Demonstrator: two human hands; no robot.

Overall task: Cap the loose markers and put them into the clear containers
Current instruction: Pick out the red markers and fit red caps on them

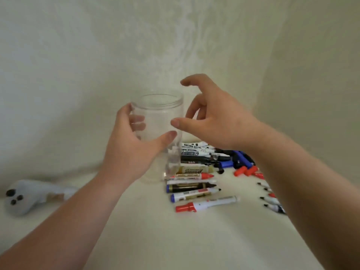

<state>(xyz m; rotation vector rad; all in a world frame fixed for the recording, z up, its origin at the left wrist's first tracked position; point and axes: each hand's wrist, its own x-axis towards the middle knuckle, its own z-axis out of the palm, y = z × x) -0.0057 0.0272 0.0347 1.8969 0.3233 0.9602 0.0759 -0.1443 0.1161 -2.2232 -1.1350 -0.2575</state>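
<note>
Over a white cloth-covered table (148,240), two bare forearms entering from 7 and 5 o'clock of the frame.

At 8 o'clock, lying on the cloth: a grey soft object with three black dots (21,197).

At 5 o'clock of centre, nearest: a white marker with a red cap (206,205), lying flat. Just beyond it, side by side:
- a white marker with a blue end and a bare black tip (194,194);
- a black marker with a gold label (191,187);
- a white marker with a red tip (191,175).

At 4 o'clock, partly hidden by the right forearm: several uncapped white markers (271,200).

Centre: left hand (132,149) wrapped round a clear cylindrical plastic jar (159,114), thumb on the near wall, fingers visible through the far side. Jar upright, mouth open, nothing inside; base blurred, so possibly resting on the cloth, possibly lifted.

At 3 o'clock of the jar: right hand (214,121), fingers spread wide and loosely arched, holding nothing, thumb tip in front of the jar's wall.

Farther, at 4 o'clock of the jar:
- a heap of black and white markers (200,152);
- loose blue caps (241,157);
- loose red caps (244,170).

Behind everything: a pale draped cloth backdrop (78,55).
</note>
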